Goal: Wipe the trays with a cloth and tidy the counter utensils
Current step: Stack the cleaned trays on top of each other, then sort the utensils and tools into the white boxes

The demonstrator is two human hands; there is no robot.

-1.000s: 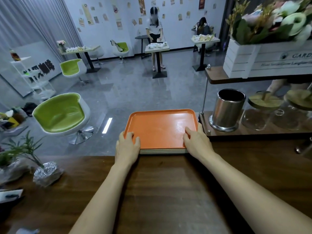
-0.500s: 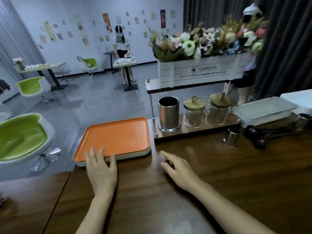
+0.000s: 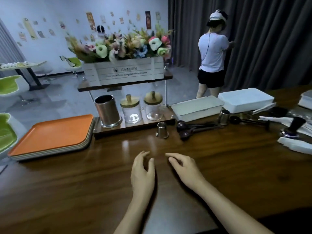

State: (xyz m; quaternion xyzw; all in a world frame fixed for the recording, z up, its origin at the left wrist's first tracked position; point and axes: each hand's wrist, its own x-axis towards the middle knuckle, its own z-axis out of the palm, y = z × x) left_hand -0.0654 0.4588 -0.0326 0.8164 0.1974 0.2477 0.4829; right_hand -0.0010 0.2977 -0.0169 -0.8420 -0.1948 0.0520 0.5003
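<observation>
Both hands have left the stack of orange trays, which now sits at the far left of the bench. The left hand and right hand hover close together over bare wood, fingers loosely curled, holding nothing. Dark scoops lie farther right, beside a small steel cup.

Orange trays, dark brown wood-grain counter, white containers, green chair seats

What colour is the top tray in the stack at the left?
Orange: the flat plastic top tray, seen in the head view.
</observation>
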